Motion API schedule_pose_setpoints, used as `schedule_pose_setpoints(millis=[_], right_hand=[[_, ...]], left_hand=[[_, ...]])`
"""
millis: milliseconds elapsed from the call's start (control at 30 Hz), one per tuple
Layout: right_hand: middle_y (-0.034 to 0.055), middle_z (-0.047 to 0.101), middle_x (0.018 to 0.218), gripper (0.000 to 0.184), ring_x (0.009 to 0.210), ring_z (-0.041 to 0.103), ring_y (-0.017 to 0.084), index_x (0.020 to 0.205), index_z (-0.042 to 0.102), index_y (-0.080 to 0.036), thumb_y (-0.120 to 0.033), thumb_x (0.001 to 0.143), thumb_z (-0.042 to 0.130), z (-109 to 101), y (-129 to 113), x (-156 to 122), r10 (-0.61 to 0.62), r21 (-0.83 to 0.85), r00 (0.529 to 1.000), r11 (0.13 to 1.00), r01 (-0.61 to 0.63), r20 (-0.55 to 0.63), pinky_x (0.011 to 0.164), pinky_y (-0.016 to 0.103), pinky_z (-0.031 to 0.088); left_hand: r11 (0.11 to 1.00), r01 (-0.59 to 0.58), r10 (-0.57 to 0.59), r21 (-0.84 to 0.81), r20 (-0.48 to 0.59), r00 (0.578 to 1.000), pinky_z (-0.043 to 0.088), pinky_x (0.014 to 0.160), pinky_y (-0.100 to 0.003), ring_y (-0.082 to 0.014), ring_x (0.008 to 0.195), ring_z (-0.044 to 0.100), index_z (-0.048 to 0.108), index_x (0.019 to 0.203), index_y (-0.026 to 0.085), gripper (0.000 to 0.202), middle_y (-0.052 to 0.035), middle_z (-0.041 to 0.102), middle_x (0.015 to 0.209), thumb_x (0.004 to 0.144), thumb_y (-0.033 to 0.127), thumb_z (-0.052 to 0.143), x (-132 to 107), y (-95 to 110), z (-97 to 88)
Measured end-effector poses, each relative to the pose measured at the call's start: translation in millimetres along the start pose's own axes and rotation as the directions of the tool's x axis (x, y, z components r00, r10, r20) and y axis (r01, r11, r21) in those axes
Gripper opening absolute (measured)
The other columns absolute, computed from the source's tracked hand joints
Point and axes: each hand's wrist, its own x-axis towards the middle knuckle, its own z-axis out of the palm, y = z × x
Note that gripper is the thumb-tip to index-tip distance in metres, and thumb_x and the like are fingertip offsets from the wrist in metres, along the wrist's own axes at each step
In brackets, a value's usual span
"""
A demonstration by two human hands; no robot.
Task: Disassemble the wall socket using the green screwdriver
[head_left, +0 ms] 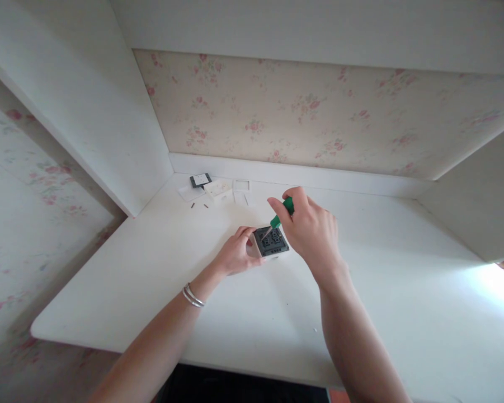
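A square electrical socket (pixel 273 244), its dark face turned up and its sides white, rests on the white tabletop. My left hand (pixel 240 251) is closed on its left edge, with the thumb on the near side and the fingers at the far side. Wrapped in my right hand (pixel 312 226) is a screwdriver with a green handle (pixel 276 221). Its metal shaft (pixel 267 233) slants down to the left, and the tip meets the left part of the dark face. Whether the tip sits in a screw is too small to tell.
Toward the back left lie a dark plate with a white centre (pixel 200 179), a white box (pixel 218 190), a thin white frame (pixel 241 185) and a clear sheet (pixel 191 193). Two small screws (pixel 199 206) lie before them. Panels and a floral wall (pixel 293 112) bound the tabletop (pixel 377 268).
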Motion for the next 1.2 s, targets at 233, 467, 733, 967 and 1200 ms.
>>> schedule_pose_setpoints(millis=[233, 467, 733, 967, 1200], right_hand=[[0.0062, 0.067, 0.090, 0.026, 0.061, 0.057, 0.018, 0.108, 0.048, -0.022, -0.039, 0.094, 0.034, 6, -3, 0, -0.085, 0.080, 0.995, 0.993, 0.081, 0.044, 0.053, 0.026, 0.023], [0.0049, 0.067, 0.092, 0.023, 0.060, 0.056, 0.017, 0.106, 0.047, -0.023, -0.038, 0.094, 0.034, 0, -3, -1, -0.123, 0.102, 0.988, 0.988, 0.113, 0.096, 0.053, 0.026, 0.024], [0.0056, 0.066, 0.092, 0.024, 0.062, 0.058, 0.018, 0.106, 0.046, -0.022, -0.038, 0.094, 0.032, -6, 2, -1, -0.160, 0.138, 0.975, 0.981, 0.139, 0.155, 0.054, 0.026, 0.027], [0.0059, 0.067, 0.090, 0.027, 0.066, 0.060, 0.019, 0.108, 0.045, -0.022, -0.041, 0.094, 0.034, -10, 10, 6, -0.208, 0.164, 0.949, 0.971, 0.173, 0.235, 0.057, 0.027, 0.031], [0.0083, 0.069, 0.090, 0.033, 0.070, 0.063, 0.023, 0.109, 0.049, -0.022, -0.047, 0.094, 0.033, -27, -3, 29, -0.237, -0.039, 0.902, 0.963, 0.268, 0.361, 0.059, 0.028, 0.034]], left_hand=[[0.999, 0.034, -0.033, 0.037, -0.014, 0.999, 0.051, 0.084, -0.036, -0.0197, 0.087, 0.059, 0.045, 0.127, 0.023, 0.082, -0.0071, 0.050, 0.118, 0.057, 0.052, 0.078, 1, 2, 0.9], [1.000, 0.013, -0.013, 0.023, -0.021, 1.000, 0.050, 0.084, -0.034, -0.0185, 0.087, 0.058, 0.046, 0.126, 0.023, 0.074, -0.0067, 0.050, 0.118, 0.062, 0.047, 0.076, 1, 3, 0.0], [1.000, 0.025, -0.025, 0.000, -0.010, 1.000, 0.051, 0.083, -0.034, -0.0187, 0.087, 0.059, 0.048, 0.126, 0.024, 0.074, -0.0062, 0.051, 0.119, 0.062, 0.046, 0.076, 2, 4, -1.8], [0.998, 0.033, -0.034, -0.061, -0.009, 0.999, 0.052, 0.082, -0.034, -0.0187, 0.089, 0.059, 0.048, 0.126, 0.024, 0.077, -0.0062, 0.050, 0.121, 0.059, 0.047, 0.078, 2, 1, -1.3], [0.999, 0.027, -0.027, -0.040, -0.007, 1.000, 0.052, 0.083, -0.034, -0.0194, 0.090, 0.060, 0.047, 0.127, 0.023, 0.078, -0.0071, 0.048, 0.125, 0.060, 0.049, 0.076, -1, -3, -1.2]])
